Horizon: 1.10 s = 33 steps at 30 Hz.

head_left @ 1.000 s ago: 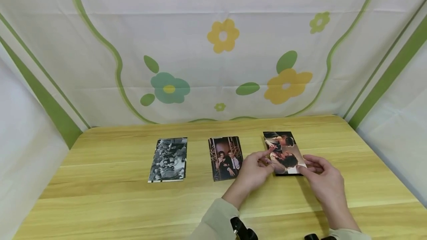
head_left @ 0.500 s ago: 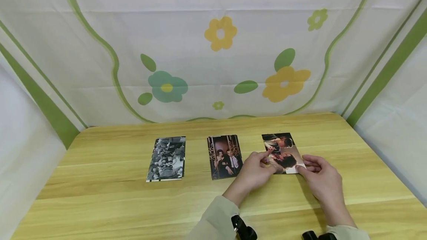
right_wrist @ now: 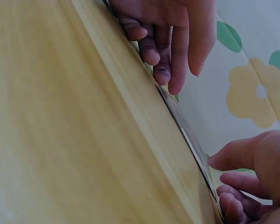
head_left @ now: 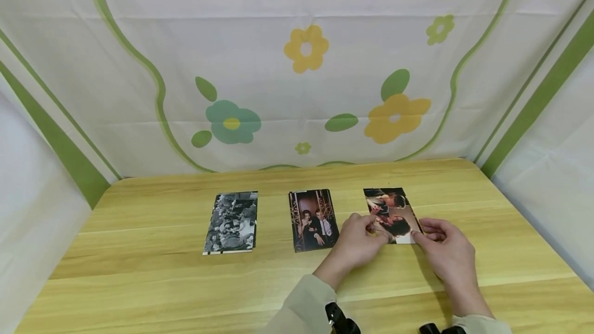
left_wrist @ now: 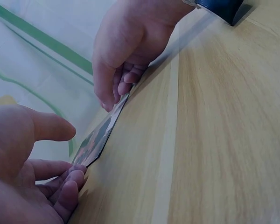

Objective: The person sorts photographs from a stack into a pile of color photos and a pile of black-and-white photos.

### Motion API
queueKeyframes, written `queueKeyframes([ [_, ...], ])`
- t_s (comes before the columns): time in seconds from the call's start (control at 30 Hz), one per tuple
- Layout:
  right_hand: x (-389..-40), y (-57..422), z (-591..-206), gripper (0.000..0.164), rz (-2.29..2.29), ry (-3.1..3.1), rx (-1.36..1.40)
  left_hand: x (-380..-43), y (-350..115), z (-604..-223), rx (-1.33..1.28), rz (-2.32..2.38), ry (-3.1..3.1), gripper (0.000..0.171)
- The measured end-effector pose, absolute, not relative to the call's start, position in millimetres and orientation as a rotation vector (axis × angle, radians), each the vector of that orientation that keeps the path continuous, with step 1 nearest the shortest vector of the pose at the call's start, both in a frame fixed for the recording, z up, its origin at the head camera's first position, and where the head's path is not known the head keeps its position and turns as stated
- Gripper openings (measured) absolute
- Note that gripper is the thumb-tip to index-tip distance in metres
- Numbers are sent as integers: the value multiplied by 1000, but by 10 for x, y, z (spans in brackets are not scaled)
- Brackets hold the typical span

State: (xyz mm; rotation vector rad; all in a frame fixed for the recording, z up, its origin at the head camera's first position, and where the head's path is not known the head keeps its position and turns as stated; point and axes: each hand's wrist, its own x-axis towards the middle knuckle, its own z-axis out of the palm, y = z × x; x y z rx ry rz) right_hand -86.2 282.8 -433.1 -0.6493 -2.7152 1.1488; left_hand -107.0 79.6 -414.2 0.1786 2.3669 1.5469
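On the right of the table lies a small stack of photos [head_left: 394, 215], a colour picture of two people uppermost. My left hand [head_left: 359, 241] touches its left edge with the fingertips; in the left wrist view that hand's upper digit [left_wrist: 56, 128] stands apart from the photos. My right hand [head_left: 447, 251] holds the near right corner, thumb [right_wrist: 226, 156] against the photo and fingers bent along the edge. In the middle lies a second photo stack [head_left: 315, 220] with a couple before an ornate frame. A black-and-white photo stack [head_left: 232, 223] lies at the left.
The wooden table [head_left: 185, 293] has rounded far corners. A white cloth [head_left: 260, 66] printed with flowers and green lines rises behind it, with more cloth at both sides. Black straps [head_left: 341, 318] sit at the sleeve cuffs.
The right photo stack now lies a little straighter, with its dark lower edge no longer showing. The left hand has shifted slightly right along the near edge. The other stacks stay put.
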Motion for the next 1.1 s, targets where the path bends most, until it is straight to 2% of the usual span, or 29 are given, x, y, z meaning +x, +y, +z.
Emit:
queueKeyframes([
  [0.57, -862, 2799, -4323, 45, 1138, -2740, -659, -1044, 801, -4092, 166, 1524, 2395, 63],
  [0.8, -857, 2799, -4316, 44, 1136, -2731, -658, -1011, 820, -4067, 188, 1463, 2476, 54],
  [1.1, -846, 2728, -4195, 45, 1209, -2699, -656, -985, 604, -4031, 186, 1727, 2363, 37],
])
